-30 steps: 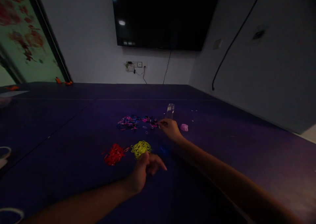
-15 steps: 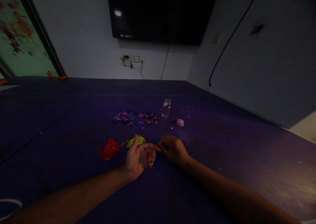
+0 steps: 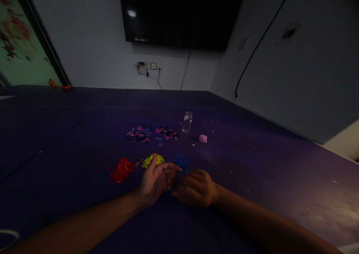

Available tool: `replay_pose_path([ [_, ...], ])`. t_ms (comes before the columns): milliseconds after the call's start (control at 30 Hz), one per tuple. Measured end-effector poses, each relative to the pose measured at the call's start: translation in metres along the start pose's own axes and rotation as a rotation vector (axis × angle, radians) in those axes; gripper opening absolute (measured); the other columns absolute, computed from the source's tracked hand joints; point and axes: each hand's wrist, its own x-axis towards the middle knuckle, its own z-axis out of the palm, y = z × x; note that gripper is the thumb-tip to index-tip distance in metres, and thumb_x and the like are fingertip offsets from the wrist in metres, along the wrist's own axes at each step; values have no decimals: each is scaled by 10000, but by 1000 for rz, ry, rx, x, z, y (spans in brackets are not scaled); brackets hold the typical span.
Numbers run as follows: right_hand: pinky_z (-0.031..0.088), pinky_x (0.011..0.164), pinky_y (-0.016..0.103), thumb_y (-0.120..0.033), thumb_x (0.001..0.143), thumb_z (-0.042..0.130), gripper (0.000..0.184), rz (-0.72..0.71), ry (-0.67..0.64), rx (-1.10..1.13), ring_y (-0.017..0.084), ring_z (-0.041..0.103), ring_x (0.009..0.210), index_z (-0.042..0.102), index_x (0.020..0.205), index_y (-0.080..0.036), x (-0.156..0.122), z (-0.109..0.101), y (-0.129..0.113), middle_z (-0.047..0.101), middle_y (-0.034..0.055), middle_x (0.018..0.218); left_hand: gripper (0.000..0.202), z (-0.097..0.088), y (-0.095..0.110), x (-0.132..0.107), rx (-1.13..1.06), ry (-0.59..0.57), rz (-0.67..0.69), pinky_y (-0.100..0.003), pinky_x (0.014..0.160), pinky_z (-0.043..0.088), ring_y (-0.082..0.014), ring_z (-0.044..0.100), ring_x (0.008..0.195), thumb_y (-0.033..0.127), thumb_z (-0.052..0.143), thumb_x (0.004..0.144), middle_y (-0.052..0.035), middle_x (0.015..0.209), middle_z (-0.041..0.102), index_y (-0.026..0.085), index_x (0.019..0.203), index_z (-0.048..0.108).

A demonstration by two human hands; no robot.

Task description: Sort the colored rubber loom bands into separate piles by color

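Observation:
My left hand (image 3: 157,179) rests on the dark purple surface (image 3: 252,164) with its palm turned inward and fingers curled loosely, just below a yellow pile of small rubber bands (image 3: 153,160). My right hand (image 3: 196,188) lies beside it, fingers bent toward the left palm, nearly touching. What either hand holds is too dark to tell. A red pile (image 3: 120,170) lies to the left and a blue pile (image 3: 181,161) just above my right hand. Farther off is a mixed pile of pink, blue and black bands (image 3: 148,132).
A small clear bottle (image 3: 187,121) stands beyond the mixed pile, with a pink lump (image 3: 202,138) to its right. A dark screen (image 3: 182,15) hangs on the back wall. A white rim (image 3: 7,236) shows at the lower left edge.
My right hand drew back from the mixed pile to beside my left hand. My left hand turned its palm inward and opened slightly. The blue pile is now uncovered.

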Motion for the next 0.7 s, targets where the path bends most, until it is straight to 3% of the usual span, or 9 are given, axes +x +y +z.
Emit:
replay_pose_path([
  [67,299,417,239,-209,799,594,34,-70,-83,4,78,443,453,593,811,-176,7,-3,-4,487,-51,533,836,0,0,0,-19,3,-8,-218,457,282,-105,393,495,760,191,768,-10,551,428,64,821,651],
  [200,353,442,247,-127,828,521,180,-127,-218,29,94,494,510,604,988,-125,15,-4,-5,540,-29,589,824,-1,0,0,-42,-7,-18,-219,468,294,-101,386,492,749,189,778,-9,562,424,67,840,648],
  [433,393,465,246,-123,854,466,185,-147,-231,-1,104,538,572,637,924,-113,13,-1,-7,621,20,665,811,0,-2,1,-51,-46,-6,-226,481,284,-99,369,490,737,188,789,-7,568,425,71,868,646],
  [700,387,445,241,-125,856,458,166,-121,-209,-37,96,521,526,623,849,-142,12,0,-7,579,-7,583,751,-5,-6,4,-83,-37,-13,-246,574,333,-128,435,598,695,246,816,-48,659,492,64,857,652],
])
